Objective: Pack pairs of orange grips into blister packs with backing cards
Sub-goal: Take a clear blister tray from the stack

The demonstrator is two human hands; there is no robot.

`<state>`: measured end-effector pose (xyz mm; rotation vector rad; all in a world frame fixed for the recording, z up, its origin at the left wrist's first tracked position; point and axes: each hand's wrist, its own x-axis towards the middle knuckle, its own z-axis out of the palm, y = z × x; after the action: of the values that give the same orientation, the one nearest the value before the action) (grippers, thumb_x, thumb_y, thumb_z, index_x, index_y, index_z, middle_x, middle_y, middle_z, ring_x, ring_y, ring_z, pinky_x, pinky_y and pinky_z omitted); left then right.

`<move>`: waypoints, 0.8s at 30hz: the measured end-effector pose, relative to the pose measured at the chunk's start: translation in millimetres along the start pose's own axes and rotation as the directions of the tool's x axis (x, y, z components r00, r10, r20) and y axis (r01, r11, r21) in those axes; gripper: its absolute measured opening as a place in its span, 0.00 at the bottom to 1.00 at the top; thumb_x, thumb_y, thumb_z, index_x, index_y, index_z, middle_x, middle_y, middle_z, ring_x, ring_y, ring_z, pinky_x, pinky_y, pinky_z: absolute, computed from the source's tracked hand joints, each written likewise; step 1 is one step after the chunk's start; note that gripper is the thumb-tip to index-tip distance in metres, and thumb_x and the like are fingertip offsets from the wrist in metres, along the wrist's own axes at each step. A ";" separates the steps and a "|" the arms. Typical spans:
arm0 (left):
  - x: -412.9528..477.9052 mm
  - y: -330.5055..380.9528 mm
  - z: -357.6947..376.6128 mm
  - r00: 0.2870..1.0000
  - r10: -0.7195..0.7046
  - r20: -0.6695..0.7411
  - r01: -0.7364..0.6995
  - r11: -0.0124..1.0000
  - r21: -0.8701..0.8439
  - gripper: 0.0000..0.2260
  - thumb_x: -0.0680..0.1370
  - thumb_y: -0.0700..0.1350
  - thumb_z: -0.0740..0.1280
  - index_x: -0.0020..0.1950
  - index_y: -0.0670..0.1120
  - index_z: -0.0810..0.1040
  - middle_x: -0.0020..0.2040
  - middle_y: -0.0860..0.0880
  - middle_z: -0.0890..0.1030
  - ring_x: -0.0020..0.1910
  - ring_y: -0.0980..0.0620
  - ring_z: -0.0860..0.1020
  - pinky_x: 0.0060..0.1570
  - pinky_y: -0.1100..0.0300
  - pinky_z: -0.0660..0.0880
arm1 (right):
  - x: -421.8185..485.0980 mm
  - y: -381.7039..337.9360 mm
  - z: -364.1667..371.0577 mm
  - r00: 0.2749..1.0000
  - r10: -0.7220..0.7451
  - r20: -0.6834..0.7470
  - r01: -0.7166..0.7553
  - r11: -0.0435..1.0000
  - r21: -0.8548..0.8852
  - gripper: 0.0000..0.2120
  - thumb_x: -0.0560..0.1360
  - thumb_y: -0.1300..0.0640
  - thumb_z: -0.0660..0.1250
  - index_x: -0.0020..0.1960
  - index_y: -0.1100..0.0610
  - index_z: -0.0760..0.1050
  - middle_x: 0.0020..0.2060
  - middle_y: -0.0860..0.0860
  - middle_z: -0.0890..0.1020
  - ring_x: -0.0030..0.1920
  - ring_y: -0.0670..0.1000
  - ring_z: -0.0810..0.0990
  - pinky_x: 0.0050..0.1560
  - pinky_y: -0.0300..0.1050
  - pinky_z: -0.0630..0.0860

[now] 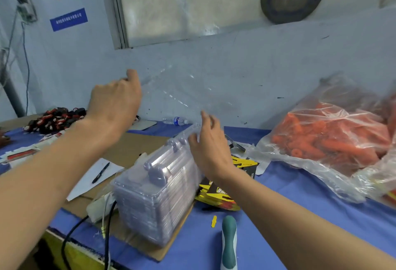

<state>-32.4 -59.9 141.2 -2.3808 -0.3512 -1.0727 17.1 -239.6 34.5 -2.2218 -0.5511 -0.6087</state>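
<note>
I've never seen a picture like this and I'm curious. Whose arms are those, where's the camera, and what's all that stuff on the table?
There is no machine here, just a person working with bare hands. The picture comes from a camera worn on the head, looking down, so the arms seem to reach out from you. The left hand is raised and pinches a clear plastic wrap. The right hand touches the wrap's lower edge; whether it pinches is hard to tell. Below them, on the blue table, stands a stack of clear blister packs. Beside it lie yellow-and-black backing cards, and to the right a bag of orange grips. A pen and a green-handled tool lie there too.
</note>
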 end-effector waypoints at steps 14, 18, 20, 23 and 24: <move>14.8 45.1 -86.8 0.908 0.160 -0.387 -0.366 0.753 -0.547 0.09 0.82 0.50 0.55 0.55 0.46 0.70 0.49 0.46 0.83 0.39 0.39 0.80 0.37 0.49 0.72 | 17.1 34.8 -252.3 0.944 -0.314 -0.100 0.197 0.780 -0.594 0.17 0.80 0.40 0.58 0.57 0.51 0.75 0.50 0.50 0.81 0.53 0.56 0.77 0.56 0.51 0.67; 7.2 98.3 -80.7 0.922 0.231 -0.312 -0.383 0.666 -0.640 0.15 0.81 0.57 0.54 0.54 0.48 0.72 0.45 0.43 0.83 0.40 0.38 0.80 0.37 0.52 0.67 | -21.5 63.8 -305.3 0.947 -0.307 0.088 0.294 0.730 -0.617 0.20 0.80 0.38 0.53 0.57 0.50 0.75 0.51 0.51 0.82 0.54 0.56 0.78 0.55 0.51 0.69; -5.9 130.1 -71.4 0.914 0.334 -0.232 -0.398 0.624 -0.672 0.23 0.78 0.63 0.47 0.51 0.50 0.74 0.46 0.43 0.83 0.44 0.39 0.81 0.39 0.51 0.71 | -43.3 80.3 -317.7 0.966 -0.236 0.105 0.251 0.760 -0.599 0.24 0.80 0.36 0.47 0.53 0.48 0.76 0.49 0.50 0.83 0.52 0.56 0.79 0.53 0.51 0.72; -48.5 198.8 -58.8 0.883 0.442 -0.159 -0.393 0.512 -0.763 0.30 0.74 0.68 0.41 0.46 0.52 0.76 0.42 0.44 0.83 0.45 0.40 0.81 0.37 0.52 0.70 | -89.3 130.1 -329.9 0.994 -0.058 0.093 0.103 0.794 -0.600 0.24 0.82 0.38 0.47 0.47 0.47 0.79 0.40 0.44 0.80 0.47 0.55 0.81 0.46 0.48 0.72; -64.4 222.7 -53.9 0.876 0.468 -0.115 -0.359 0.475 -0.803 0.32 0.75 0.69 0.40 0.45 0.51 0.78 0.42 0.45 0.83 0.46 0.41 0.81 0.38 0.52 0.70 | -105.4 150.3 -330.6 0.995 0.003 0.096 0.056 0.792 -0.608 0.24 0.82 0.39 0.48 0.45 0.47 0.80 0.38 0.43 0.78 0.47 0.54 0.81 0.44 0.47 0.71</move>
<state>-14.0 -278.1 48.0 -3.0671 0.8807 -0.9457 -66.3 -604.2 90.0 -2.8719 -0.4735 -0.7854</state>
